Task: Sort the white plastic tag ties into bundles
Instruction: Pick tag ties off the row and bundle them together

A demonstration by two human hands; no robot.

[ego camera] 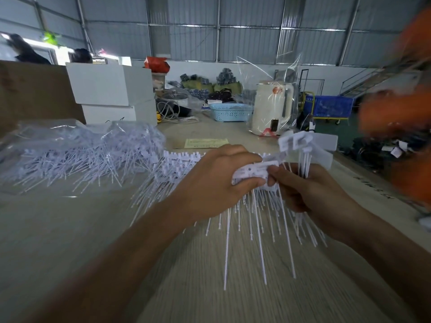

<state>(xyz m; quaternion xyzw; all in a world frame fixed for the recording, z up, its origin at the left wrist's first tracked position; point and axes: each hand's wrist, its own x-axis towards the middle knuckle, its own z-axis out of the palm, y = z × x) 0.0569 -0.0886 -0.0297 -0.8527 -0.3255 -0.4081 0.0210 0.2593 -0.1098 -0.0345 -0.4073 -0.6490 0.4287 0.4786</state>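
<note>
Head view | left hand [218,180] grip pinches a tag tie [255,170] at frame centre | right hand [310,190] grip curled round a bundle of ties [303,155] | loose ties [88,155] heaped on bench [70,229], left of frame

A long table [70,241] with a pale wood-grain top carried everything. On its left lay a loose heap of white tag ties [77,157], partly under a clear plastic bag [46,134]. Another spread of ties [177,169] lay near the middle. Farther back sat stacked white boxes [109,94], a yellowish paper slip [206,143], a light blue basket [229,112] and what looked like a cream kettle [271,108].
</note>
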